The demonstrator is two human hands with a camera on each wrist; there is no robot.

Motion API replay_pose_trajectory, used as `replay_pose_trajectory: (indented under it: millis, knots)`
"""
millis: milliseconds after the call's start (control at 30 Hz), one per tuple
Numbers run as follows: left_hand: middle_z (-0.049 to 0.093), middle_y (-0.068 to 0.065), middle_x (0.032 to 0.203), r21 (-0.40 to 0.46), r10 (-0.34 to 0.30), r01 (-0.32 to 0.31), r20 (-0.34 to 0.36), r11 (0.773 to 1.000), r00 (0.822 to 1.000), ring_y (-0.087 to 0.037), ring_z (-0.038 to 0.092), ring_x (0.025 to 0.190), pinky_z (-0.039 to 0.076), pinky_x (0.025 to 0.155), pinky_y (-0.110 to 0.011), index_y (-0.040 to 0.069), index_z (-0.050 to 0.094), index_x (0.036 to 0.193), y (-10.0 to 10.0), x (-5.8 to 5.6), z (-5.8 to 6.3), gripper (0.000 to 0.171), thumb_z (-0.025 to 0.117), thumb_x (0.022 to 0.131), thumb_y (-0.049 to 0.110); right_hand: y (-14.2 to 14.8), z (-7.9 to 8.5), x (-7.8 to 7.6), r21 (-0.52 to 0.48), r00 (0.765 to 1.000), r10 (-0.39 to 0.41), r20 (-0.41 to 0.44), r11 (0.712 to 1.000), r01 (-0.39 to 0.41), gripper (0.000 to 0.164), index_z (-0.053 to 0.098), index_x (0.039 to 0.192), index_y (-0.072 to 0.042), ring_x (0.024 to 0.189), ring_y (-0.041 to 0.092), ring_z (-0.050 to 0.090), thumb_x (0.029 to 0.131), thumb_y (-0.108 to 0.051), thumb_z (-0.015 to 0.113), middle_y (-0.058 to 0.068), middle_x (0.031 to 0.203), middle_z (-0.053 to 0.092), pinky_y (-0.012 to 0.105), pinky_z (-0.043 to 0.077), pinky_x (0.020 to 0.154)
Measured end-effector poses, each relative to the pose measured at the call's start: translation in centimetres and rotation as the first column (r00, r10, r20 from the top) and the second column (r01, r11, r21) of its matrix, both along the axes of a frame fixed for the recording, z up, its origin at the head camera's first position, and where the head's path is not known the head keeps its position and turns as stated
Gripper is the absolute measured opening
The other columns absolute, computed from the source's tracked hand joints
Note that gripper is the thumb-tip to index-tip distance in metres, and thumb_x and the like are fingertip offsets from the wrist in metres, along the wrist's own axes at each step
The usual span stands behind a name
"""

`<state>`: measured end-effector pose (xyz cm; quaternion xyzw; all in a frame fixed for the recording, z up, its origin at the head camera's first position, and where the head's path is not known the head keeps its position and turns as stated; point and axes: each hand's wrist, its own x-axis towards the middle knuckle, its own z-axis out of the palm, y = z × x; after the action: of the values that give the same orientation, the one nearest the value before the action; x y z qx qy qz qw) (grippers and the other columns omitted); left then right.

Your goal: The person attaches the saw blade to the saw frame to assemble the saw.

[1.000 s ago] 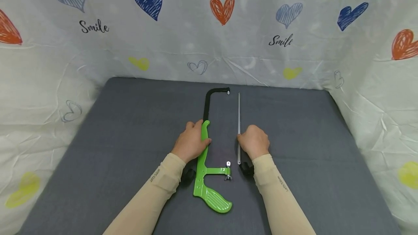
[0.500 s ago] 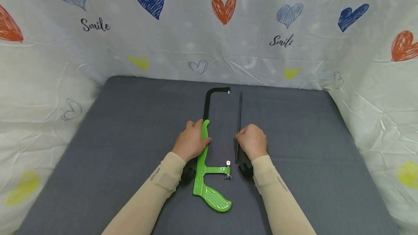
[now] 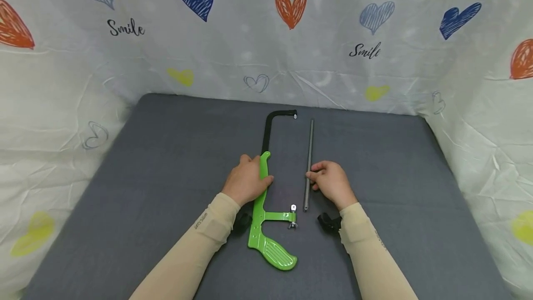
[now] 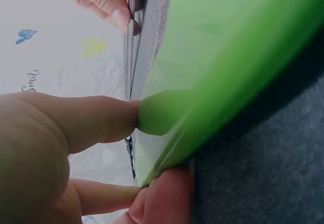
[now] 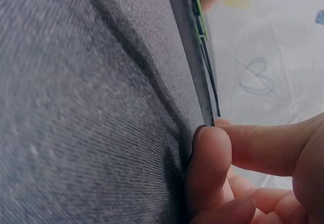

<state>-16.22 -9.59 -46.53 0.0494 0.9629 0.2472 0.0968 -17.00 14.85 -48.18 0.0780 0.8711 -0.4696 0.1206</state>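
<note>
In the head view, a hacksaw frame (image 3: 256, 216) with a green body and a black curved front arm lies lengthwise before me. My left hand (image 3: 246, 180) grips its green spine, thumb on the inner side. The left wrist view has the green frame (image 4: 217, 72) close up, with fingers curled under its edge. Just right of the frame, my right hand (image 3: 333, 183) pinches a thin grey hacksaw blade (image 3: 310, 145) below its middle, between thumb and fingers. This blade stands apart from the frame, roughly parallel to its spine. A silver wing nut (image 3: 293, 226) sits on the frame's lower bracket.
A dark grey cloth (image 3: 175, 152) covers the table. Behind it and along both sides hangs a white curtain (image 3: 233, 36) printed with hearts and "Smile". Black wrist devices (image 3: 329, 222) show beneath the forearms.
The blade has turned in my right fingers, from bright silver through dark to dull grey. My right hand has shifted slightly right, its wrist swinging outward. The left hand keeps its hold on the frame.
</note>
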Motion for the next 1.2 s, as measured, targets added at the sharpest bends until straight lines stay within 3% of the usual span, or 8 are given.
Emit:
replay_pose_trajectory:
  millis: [367, 633, 1200]
  knots:
    - [0.054, -0.032, 0.143, -0.002, 0.001, -0.001, -0.003, 1.0, 1.0, -0.042, 0.071, 0.1, 0.061, 0.086, -0.051, -0.005, 0.045, 0.161, 0.2, -0.1, -0.3, 0.079, 0.076, 0.102, 0.037, 0.5, 0.2, -0.7, -0.09, 0.998, 0.055, 0.031, 0.995, -0.052, 0.021, 0.07, 0.12, -0.001, 0.07, 0.016, 0.068, 0.104, -0.015, 0.073, 0.008, 0.087, 0.075, 0.031, 0.053, 0.073]
    - [0.054, -0.032, 0.145, 0.004, 0.018, -0.018, -0.005, 1.0, 1.0, -0.041, 0.07, 0.097, 0.06, 0.085, -0.051, -0.004, 0.045, 0.162, 0.0, -0.3, -0.4, 0.08, 0.076, 0.101, 0.038, 0.2, 0.1, -0.9, -0.191, 0.991, 0.133, 0.021, 0.973, -0.127, 0.023, 0.069, 0.124, -0.002, 0.071, 0.018, 0.066, 0.105, -0.015, 0.072, 0.005, 0.083, 0.073, 0.034, 0.052, 0.074]
    - [0.052, -0.032, 0.147, -0.023, 0.02, -0.02, 0.01, 1.0, 1.0, -0.042, 0.071, 0.099, 0.061, 0.085, -0.051, -0.005, 0.043, 0.163, 0.2, -0.3, -0.6, 0.081, 0.075, 0.102, 0.037, -0.8, -0.7, -1.0, -0.189, 0.995, 0.103, -0.007, 0.977, -0.102, 0.021, 0.071, 0.121, -0.003, 0.068, 0.017, 0.066, 0.104, -0.014, 0.074, 0.005, 0.082, 0.073, 0.032, 0.052, 0.072]
